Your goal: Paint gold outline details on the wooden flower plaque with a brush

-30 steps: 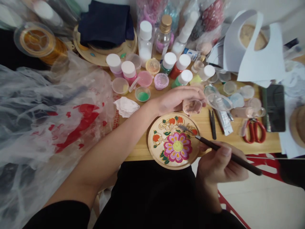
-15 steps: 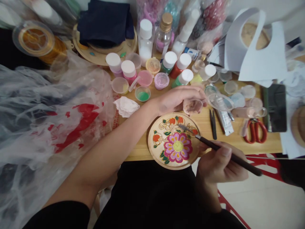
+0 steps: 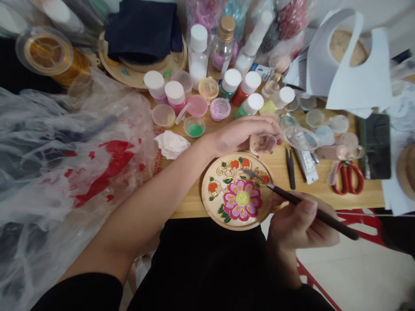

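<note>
A round wooden plaque (image 3: 214, 211) lies at the table's front edge, decorated with a pink and purple flower (image 3: 242, 198), orange blossoms and green leaves in gold outlines. My left hand (image 3: 249, 131) reaches across above it, its fingers curled around a small clear cup (image 3: 262, 145) with pale pinkish-beige stuff inside. In my right hand (image 3: 296, 222) is a palette knife (image 3: 292, 198) with a dark handle, gripped between thumb and fingers. Its thin metal blade points left over the upper right of the plaque. Whether the blade touches the surface, I cannot tell.
Paint bottles and small cups, one with green paint (image 3: 194, 128), stand behind my left arm. A crumpled tissue (image 3: 171, 144) lies left. Black tweezers (image 3: 290, 169), a tube (image 3: 307, 167) and red-handled scissors (image 3: 348, 177) are on the right. Plastic bags (image 3: 65, 172) cover the left side.
Almost nothing differs. The handle end of the palette knife has shifted very slightly right with my right hand; my left hand and the cup keep their place.
</note>
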Available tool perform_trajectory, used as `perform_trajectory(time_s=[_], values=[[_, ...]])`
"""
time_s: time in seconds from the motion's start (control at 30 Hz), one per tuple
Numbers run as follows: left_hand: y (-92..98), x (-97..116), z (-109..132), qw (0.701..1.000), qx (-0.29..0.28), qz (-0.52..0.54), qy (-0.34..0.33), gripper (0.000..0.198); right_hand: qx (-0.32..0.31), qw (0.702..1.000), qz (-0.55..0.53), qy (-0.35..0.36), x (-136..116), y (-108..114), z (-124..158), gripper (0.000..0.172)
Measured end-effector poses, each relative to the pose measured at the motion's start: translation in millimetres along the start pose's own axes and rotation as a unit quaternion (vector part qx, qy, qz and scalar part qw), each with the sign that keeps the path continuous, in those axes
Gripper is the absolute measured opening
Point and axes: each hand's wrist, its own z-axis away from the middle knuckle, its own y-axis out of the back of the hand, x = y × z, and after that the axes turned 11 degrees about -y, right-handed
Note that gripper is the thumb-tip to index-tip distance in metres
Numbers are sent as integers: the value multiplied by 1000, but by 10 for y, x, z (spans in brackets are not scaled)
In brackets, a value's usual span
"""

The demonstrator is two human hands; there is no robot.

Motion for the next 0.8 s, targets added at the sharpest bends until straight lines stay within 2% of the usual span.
perform_trajectory(time_s=[0.8], values=[[-7, 8, 6, 1000, -7, -16, 2, 28, 0, 1000, 19, -15, -9, 24, 1, 20]])
